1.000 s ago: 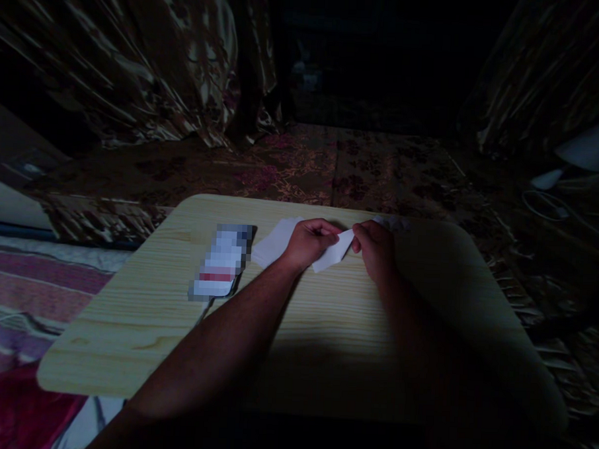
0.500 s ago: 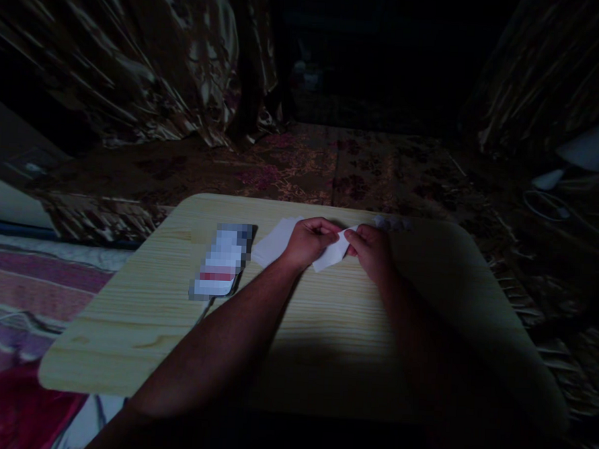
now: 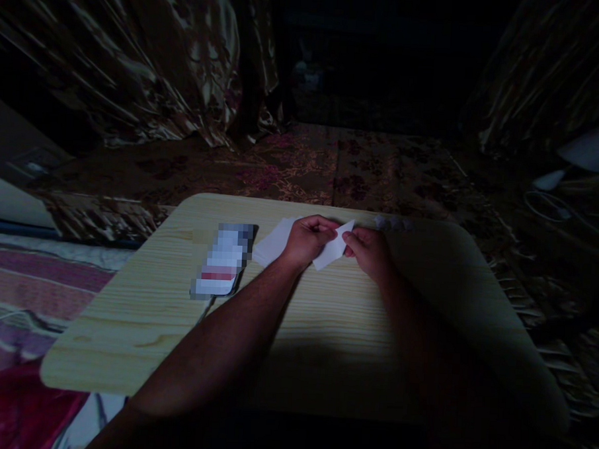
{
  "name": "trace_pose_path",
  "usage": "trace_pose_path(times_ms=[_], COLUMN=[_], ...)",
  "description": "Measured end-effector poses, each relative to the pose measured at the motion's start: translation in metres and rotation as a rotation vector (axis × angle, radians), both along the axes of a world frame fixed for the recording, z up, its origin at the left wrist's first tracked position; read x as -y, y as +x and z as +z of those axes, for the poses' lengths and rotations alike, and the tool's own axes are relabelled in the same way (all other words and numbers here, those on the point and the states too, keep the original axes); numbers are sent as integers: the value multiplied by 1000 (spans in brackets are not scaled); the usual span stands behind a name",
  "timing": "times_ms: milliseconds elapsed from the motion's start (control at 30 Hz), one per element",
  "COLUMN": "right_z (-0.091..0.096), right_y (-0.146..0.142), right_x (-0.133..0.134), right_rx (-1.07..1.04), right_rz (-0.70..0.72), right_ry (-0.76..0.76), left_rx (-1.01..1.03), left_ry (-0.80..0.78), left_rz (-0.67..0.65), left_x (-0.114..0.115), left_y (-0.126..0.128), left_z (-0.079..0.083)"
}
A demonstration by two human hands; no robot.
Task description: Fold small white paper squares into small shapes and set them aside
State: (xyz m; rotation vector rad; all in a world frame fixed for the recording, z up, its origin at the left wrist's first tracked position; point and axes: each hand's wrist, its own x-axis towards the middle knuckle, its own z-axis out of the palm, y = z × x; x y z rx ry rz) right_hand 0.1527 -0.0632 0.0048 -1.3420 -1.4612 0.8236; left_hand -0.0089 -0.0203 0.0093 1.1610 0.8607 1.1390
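One white paper pinched in fingers — left hand, right hand; phone screen illegible.

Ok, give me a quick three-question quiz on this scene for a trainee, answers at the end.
1. True or false: the left hand and the right hand hold the same piece of white paper.
2. Which item lies on the wood-grained table, to the left of the stacked white sheets? A) a mug B) a smartphone C) a pair of scissors
3. Fill in the blank: the small pale objects near the table's far edge are closer to the ____ hand.

Key: 1. True. 2. B. 3. right.
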Motion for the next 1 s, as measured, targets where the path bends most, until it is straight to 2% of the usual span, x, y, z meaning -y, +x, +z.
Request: trace_pose_path(times_ms=[1000], right_z=[0], right_y=[-9], right_x=[1], right_rx=[-15], right_rz=[32], right_ry=[-78], left_rx=[52], left_ry=[-52], left_rz=[27], left_x=[0], left_y=[-1], left_z=[2])
